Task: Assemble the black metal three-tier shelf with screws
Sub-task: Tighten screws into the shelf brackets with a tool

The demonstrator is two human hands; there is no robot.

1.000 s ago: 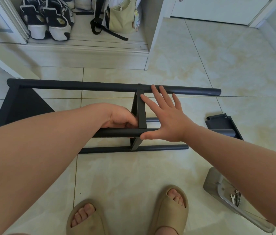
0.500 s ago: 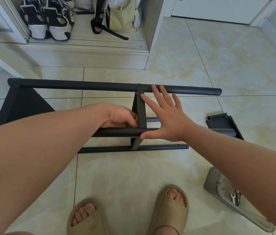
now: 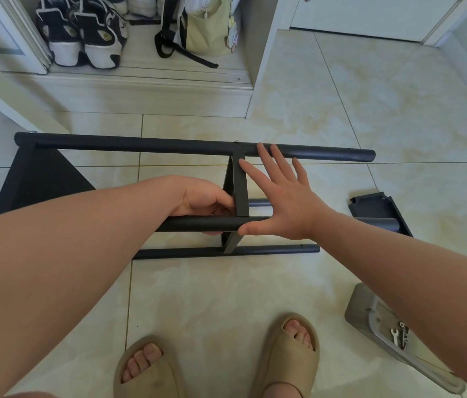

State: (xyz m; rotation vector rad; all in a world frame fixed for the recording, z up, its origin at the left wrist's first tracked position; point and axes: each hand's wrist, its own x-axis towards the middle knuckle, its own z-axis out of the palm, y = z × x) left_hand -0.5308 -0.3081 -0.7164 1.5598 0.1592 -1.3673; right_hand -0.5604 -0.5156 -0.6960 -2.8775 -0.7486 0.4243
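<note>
sneakers [image 3: 83, 33]: dark and white pair, upper left of frame, inside an open cabinet.
shelf frame [image 3: 197, 252]: black metal, lying on its side on the tiled floor [image 3: 226, 297], spanning far left to right of centre.
end panel [image 3: 40, 179]: fitted at the frame's left end.
left hand [image 3: 203, 199]: centre of frame, fingers curled round the near tube [image 3: 197, 224], just left of the middle panel [image 3: 240, 191].
bag [image 3: 206, 27]: pale green, black strap, upper centre.
right hand [image 3: 281, 196]: just right of centre, flat with fingers spread, holding nothing. forefinger against the middle panel, two fingertips over the far tube [image 3: 327, 154], thumb lying on the near tube.
sandals [image 3: 286, 357]: beige, worn, bottom centre.
loose panel [image 3: 375, 208]: black, on the floor at right.
grey tray [image 3: 364, 314]: lower right, small spanner [image 3: 393, 334] inside, partly hidden by the forearm.
</note>
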